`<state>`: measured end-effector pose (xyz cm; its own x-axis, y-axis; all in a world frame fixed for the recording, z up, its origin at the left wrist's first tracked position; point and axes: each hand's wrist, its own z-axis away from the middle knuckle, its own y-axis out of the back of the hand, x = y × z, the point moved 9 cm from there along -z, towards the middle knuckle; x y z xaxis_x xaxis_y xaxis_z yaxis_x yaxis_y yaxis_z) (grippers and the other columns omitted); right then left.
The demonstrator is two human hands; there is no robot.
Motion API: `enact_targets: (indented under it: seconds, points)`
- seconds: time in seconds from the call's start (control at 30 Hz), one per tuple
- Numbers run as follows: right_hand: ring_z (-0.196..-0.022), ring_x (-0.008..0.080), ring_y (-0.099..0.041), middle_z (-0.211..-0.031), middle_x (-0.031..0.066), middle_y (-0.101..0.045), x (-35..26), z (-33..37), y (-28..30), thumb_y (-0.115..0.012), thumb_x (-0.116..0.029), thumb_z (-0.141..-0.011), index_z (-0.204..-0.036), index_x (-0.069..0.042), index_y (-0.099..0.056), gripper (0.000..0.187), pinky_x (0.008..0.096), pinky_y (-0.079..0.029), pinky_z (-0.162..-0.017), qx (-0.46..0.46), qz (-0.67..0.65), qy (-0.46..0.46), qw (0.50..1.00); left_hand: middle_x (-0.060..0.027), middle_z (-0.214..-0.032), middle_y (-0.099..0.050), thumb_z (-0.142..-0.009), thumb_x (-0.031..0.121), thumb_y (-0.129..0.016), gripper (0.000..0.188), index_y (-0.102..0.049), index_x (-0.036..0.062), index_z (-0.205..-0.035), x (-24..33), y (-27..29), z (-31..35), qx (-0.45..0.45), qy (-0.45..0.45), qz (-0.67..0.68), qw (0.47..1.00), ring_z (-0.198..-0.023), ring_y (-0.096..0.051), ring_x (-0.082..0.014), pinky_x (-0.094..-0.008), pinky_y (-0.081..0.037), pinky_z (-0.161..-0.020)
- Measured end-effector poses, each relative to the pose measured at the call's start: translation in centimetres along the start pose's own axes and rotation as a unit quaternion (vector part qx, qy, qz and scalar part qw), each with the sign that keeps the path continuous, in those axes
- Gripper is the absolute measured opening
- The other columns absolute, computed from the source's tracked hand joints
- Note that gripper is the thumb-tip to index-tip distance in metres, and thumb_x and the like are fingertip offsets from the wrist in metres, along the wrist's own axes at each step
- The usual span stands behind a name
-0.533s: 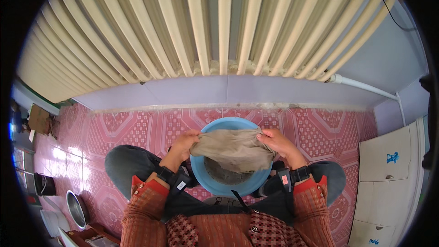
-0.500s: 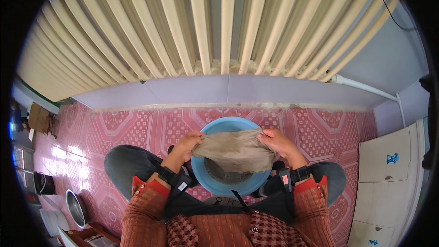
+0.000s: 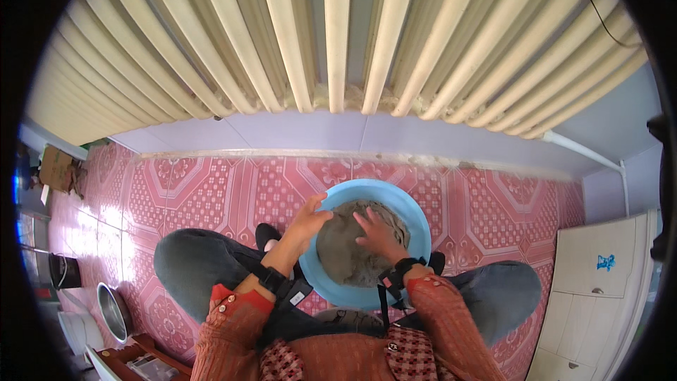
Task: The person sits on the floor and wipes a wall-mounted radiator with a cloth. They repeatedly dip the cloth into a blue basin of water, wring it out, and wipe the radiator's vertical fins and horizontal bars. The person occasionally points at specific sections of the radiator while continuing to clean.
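A light blue plastic basin (image 3: pixel 421 222) sits on the floor between my bent legs. In it lies a grey-brown cloth (image 3: pixel 342 247), bunched into folds along its right side. My right hand (image 3: pixel 381 235) is over the cloth with its fingers spread, gripping nothing; whether the fingertips touch it I cannot tell. At the basin's upper left rim is my left hand (image 3: pixel 309 221), its fingers apart and nothing in them. Any water under the cloth is mostly hidden.
A cream radiator (image 3: pixel 336 42) spans the wall ahead. To the right stands a white cabinet (image 3: pixel 592 261) with drawers. On the left are a metal bowl (image 3: pixel 115 312), a black bucket (image 3: pixel 65 271) and a cardboard box (image 3: pixel 56 167). A brown wooden frame (image 3: pixel 144 353) lies at lower left.
The cloth, earlier stretched between both hands above the basin, is now down inside it. Both hands have let go; the right has moved left over the basin. The view has shifted slightly.
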<state>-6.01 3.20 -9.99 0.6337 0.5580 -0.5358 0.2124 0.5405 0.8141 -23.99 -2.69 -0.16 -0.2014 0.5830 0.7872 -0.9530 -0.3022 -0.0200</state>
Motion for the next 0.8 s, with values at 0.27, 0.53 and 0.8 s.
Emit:
enact_targets:
  seconds: [0.27, 0.53, 0.8]
  points:
    - [-0.145, 0.0445, -0.002, -0.159, 0.0164, -0.007, -0.4, 2.5, -8.7, -0.071, -0.048, -0.077, -0.145, -0.033, -0.038, 0.077, 0.0849, -0.011, -0.092, -0.185, 0.117, -0.003, 0.976, -0.009, -0.139, -0.046, -0.086, 0.007, -0.059, 0.051, -0.049, 0.0115, -0.136, 2.1, -0.6, 2.1, -0.012, 0.011, 0.005, 1.0, -0.13, -0.042, -0.0258, -0.0357, -0.036, -0.103]
    - [-0.145, 0.0435, -0.002, -0.16, 0.0135, -0.009, -0.5, 3.5, -8.7, -0.068, -0.047, -0.079, -0.135, -0.029, -0.053, 0.06, 0.0804, -0.011, -0.098, -0.111, 0.1, 0.028, 0.988, -0.007, -0.132, -0.051, -0.088, 0.007, -0.059, 0.046, -0.052, 0.0122, -0.134, 2.4, -0.9, 1.3, -0.035, 0.006, 0.051, 0.998, -0.129, -0.042, -0.0235, -0.0343, -0.037, -0.102]
    - [-0.13, 0.0338, -0.037, -0.144, 0.015, -0.038, 3.3, 3.7, -9.0, -0.065, -0.027, -0.085, -0.102, -0.013, -0.066, 0.023, 0.0566, -0.037, -0.098, -0.051, 0.056, -0.076, 0.994, -0.0089, -0.131, -0.052, -0.087, 0.006, -0.058, 0.045, -0.054, 0.0116, -0.131, 1.9, -0.1, 1.2, -0.04, -0.008, 0.088, 0.995, -0.128, -0.044, -0.0229, -0.034, -0.037, -0.102]
